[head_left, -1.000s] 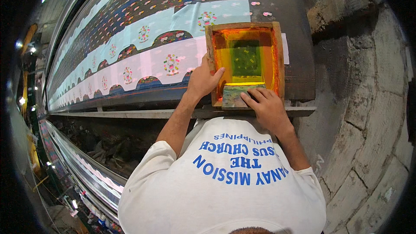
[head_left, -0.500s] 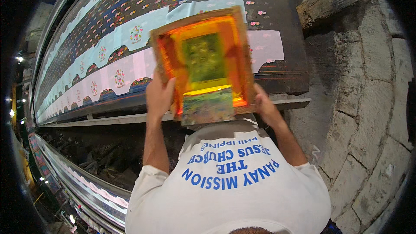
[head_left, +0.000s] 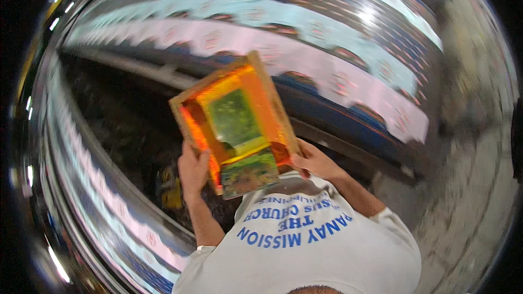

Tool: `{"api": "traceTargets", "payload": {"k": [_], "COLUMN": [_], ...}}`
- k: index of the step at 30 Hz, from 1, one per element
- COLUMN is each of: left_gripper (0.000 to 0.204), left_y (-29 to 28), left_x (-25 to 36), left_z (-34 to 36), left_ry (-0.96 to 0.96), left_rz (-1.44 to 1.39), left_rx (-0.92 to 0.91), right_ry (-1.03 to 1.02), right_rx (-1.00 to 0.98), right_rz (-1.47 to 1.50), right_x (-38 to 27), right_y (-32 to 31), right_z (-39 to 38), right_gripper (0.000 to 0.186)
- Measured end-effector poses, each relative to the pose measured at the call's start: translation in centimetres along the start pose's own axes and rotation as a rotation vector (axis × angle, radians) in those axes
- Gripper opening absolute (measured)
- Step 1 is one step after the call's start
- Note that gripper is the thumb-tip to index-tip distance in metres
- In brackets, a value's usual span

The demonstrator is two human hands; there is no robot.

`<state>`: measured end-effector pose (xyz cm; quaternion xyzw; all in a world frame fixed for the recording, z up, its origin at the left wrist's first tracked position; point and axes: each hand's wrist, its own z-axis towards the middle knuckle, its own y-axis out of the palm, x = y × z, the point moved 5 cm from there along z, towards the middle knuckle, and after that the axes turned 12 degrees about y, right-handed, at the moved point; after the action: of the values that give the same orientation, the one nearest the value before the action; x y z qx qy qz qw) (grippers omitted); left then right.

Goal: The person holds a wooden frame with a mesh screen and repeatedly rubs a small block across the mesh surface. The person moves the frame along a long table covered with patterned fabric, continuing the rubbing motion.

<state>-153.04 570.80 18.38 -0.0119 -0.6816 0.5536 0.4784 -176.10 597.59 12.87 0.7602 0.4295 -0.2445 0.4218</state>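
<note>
Both my hands hold a screen printing frame (head_left: 272,93) with wooden sides, orange-lined inner edges and a yellow-green mesh. It is held tilted in front of my chest, over the dark gap beside the printing table. My left hand (head_left: 194,170) grips its left side, thumb on the inner face. At the lower right corner, my right hand (head_left: 317,161) is closed around the wood. A paint-smeared, flat squeegee (head_left: 249,173) lies across the near end of the frame, partly jutting over its edge. Blur hides the mesh's design.
Beyond the frame runs a long dark printing table (head_left: 294,103), carrying pink fabric pieces (head_left: 359,95) and light-blue fabric pieces (head_left: 294,22) with printed motifs. Another table with similar fabric (head_left: 128,212) lies at lower left. Rough concrete flooring (head_left: 463,207) is on the right.
The view has swung round, so the table now slants down to the right. The frame has come back from over the fabric, lower and nearer my body, still in both hands.
</note>
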Motion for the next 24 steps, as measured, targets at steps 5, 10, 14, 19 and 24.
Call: {"api": "traceTargets", "payload": {"k": [5,10,14,19,24], "left_gripper": [0.062,0.058,0.054,0.061,0.067], "left_y": [-6.7,-13.1,-17.2,-20.1,-24.7], "left_x": [-8.5,-18.5,-22.9,-27.6,-35.2], "left_z": [-5.1,-11.7,-11.5,-7.2,0.1], "left_ry": [-0.228,-0.317,-0.384,-0.477,-0.443], "left_rz": [-0.029,0.082,0.045,0.021,0.06], "left_rx": [0.094,0.301,0.406,0.43,0.486], "right_ry": [0.147,0.207,0.297,0.4,0.404], "right_rx": [-0.07,-0.198,-0.255,-0.308,-0.417], "right_rz": [-0.117,-0.288,-0.36,-0.383,-0.392], "right_x": [-0.3,-0.7,-3.1,-6.6,-10.0], "right_y": [6.8,17.1,22.4,25.5,29.0], "right_z": [9.7,18.8,25.2,33.3,45.0], "right_gripper": [0.08,0.085,0.076,0.072,0.064]}}
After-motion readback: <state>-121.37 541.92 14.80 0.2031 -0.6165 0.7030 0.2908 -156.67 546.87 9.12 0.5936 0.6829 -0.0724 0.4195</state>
